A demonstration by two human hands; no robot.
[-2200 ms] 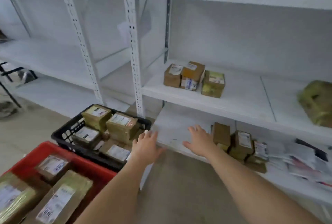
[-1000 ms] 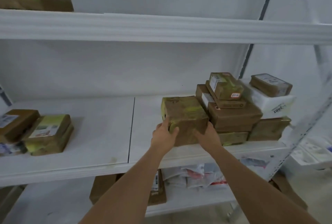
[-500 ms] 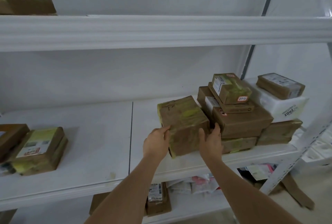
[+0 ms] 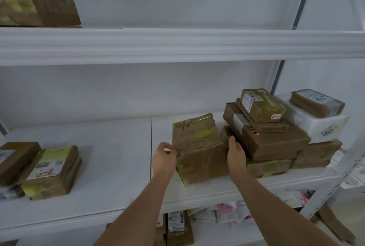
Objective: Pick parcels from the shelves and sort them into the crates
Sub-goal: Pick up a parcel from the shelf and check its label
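- A taped brown parcel (image 4: pixel 199 151) sits tilted on the middle shelf (image 4: pixel 110 168), just left of a stack of parcels (image 4: pixel 274 141).
- The left hand (image 4: pixel 164 157) presses its curled fingertips against the parcel's left edge; the right hand (image 4: pixel 236 153) lies flat along its right side, fingers extended, wedged between parcel and stack.
- Between them the two hands clasp the parcel; whether its lower edge touches the shelf, I cannot tell.
- Well left of the parcel, on the same shelf, lie two labelled boxes (image 4: pixel 49 172).
- A white package (image 4: pixel 316 123) rests right of the stack's top.
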